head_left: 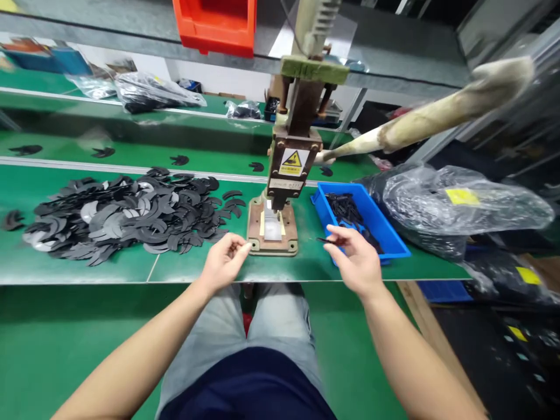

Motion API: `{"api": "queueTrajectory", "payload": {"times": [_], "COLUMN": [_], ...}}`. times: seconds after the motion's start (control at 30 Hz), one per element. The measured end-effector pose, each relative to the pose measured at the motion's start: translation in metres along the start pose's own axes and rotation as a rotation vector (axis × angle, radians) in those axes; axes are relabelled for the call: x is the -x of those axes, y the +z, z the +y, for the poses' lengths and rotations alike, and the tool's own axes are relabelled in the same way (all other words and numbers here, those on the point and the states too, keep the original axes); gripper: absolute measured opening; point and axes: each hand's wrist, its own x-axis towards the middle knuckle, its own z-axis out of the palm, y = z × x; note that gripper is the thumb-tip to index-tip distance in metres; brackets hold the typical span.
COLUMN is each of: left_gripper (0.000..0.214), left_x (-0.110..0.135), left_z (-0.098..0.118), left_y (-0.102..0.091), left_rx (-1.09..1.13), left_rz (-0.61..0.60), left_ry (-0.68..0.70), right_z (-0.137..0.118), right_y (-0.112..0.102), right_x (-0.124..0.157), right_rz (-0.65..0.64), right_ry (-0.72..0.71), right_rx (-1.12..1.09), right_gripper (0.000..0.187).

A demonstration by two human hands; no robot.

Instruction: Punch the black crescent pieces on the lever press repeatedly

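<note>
A hand press (289, 169) stands on the green bench, its base plate (272, 228) between my two hands. My left hand (224, 261) hovers just left of the base, fingers loosely curled with thumb and forefinger close together; what it holds, if anything, is too small to make out. My right hand (354, 256) is right of the base, at the near corner of the blue tray (396, 242), pinching a thin black strip (326, 240). More black strips (347, 213) lie in the tray.
A large heap of black crescent pieces (126, 216) covers the bench to the left. The press's padded lever (441, 114) reaches up to the right. Plastic bags (459, 204) lie right of the tray. A conveyor with single pieces (179, 159) runs behind. An orange bin (216, 26) hangs above.
</note>
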Motion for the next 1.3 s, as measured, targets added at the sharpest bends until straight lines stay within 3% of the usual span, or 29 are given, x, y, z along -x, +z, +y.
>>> {"api": "queueTrajectory", "payload": {"times": [0.1,0.23,0.7,0.8,0.87,0.97,1.03,1.1,1.17,1.23,1.3], "left_gripper": [0.021,0.033,0.018,0.015,0.015,0.020,0.022,0.023,0.025,0.028,0.030], "left_x": [0.010,0.017,0.018,0.004,-0.015,-0.054,-0.078,-0.096,-0.106,-0.111,-0.114], "left_z": [0.027,0.042,0.046,0.039,0.026,0.002,-0.012,-0.022,-0.025,-0.024,-0.021], "left_y": [0.010,0.014,0.015,0.013,0.011,0.009,0.010,0.013,0.017,0.021,0.023], "left_rx": [0.004,-0.028,-0.038,-0.107,-0.179,-0.327,-0.450,-0.547,-0.618,-0.675,-0.709], "left_rz": [-0.154,-0.283,-0.313,-0.305,-0.253,-0.167,-0.191,-0.249,-0.317,-0.380,-0.423], "left_ry": [0.169,0.277,0.318,0.300,0.270,0.221,0.220,0.245,0.260,0.265,0.281], "right_z": [-0.022,-0.035,-0.035,-0.032,-0.032,-0.046,-0.069,-0.099,-0.126,-0.143,-0.146], "right_y": [0.041,0.071,0.082,0.069,0.049,0.007,-0.022,-0.043,-0.054,-0.052,-0.043], "right_x": [0.022,0.031,0.036,0.021,-0.004,-0.060,-0.099,-0.128,-0.145,-0.150,-0.145], "right_rz": [-0.022,-0.066,-0.111,-0.164,-0.113,0.209,0.367,0.376,0.273,0.225,0.272], "right_ry": [-0.101,-0.266,-0.307,-0.287,-0.240,-0.221,-0.348,-0.459,-0.486,-0.493,-0.499], "right_rx": [-0.030,-0.037,-0.078,-0.053,-0.009,-0.151,-0.398,-0.530,-0.481,-0.449,-0.471], "right_gripper": [0.044,0.053,0.051,0.048,0.042,0.037,0.047,0.047,0.061,0.069,0.057]}}
